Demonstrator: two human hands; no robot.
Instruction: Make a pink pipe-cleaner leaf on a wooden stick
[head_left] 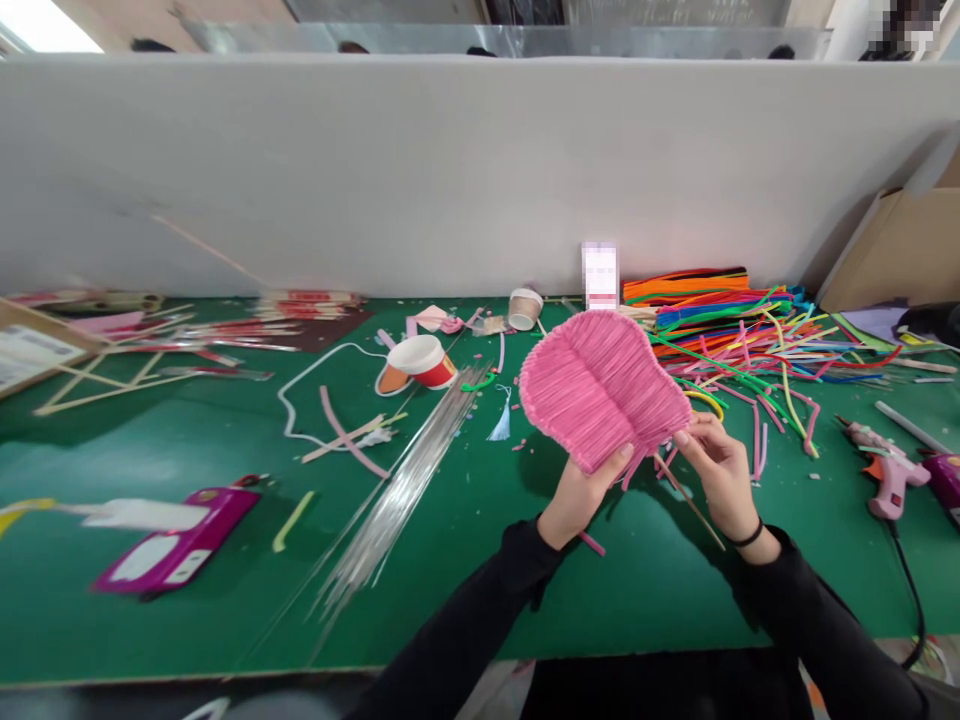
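Between my hands, above the green table, is a pink fan-shaped piece (pixel 600 385) made of pipe cleaners laid side by side, with a ridge down its middle and a scalloped edge. My left hand (pixel 579 492) grips its lower edge, thumb in front and fingers hidden behind. At the lower right corner, my right hand (pixel 718 468) pinches the edge between thumb and fingers. A thin wooden stick (pixel 691 502) slants down from beneath the piece, beside my right hand. Loose pink pipe-cleaner ends hang below the piece, and a short pink bit (pixel 592 544) lies beneath.
Colourful pipe cleaners (pixel 750 330) are heaped at the back right. A pink glue gun (pixel 889 465) lies far right, its cord over the front edge. Thin metal wires (pixel 409 485), a paper cup (pixel 424 360) and a purple device (pixel 176 540) lie left. A white partition (pixel 375 170) stands behind.
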